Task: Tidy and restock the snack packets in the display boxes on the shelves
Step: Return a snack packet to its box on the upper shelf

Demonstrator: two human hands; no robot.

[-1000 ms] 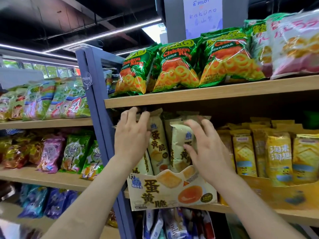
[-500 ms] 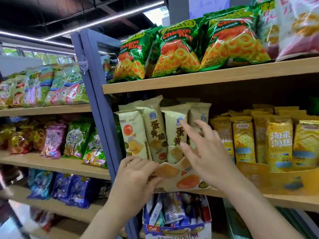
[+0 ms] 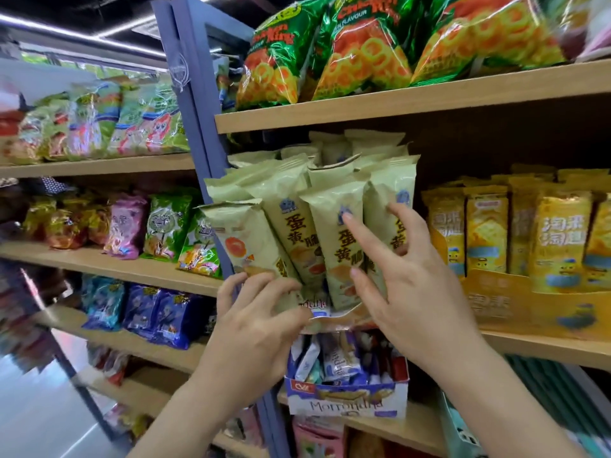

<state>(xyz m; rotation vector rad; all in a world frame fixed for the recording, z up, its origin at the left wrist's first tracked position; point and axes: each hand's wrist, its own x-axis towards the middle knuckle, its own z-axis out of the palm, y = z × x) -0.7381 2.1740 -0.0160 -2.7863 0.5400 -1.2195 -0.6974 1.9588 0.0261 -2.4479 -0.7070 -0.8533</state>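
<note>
Leaning toward 11 o'clock, the leftmost packet (image 3: 244, 239) is seemingly pinched low by the left hand (image 3: 254, 322); its 3 o'clock neighbours (image 3: 334, 233) are touched by the spread right hand (image 3: 406, 285).

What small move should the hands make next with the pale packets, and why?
Probably push the leftmost pale packet upright against the other packets: it leans out left, in front of the blue post. The left hand grips its lower end, and the right hand, fingers spread, rests on them.
</note>
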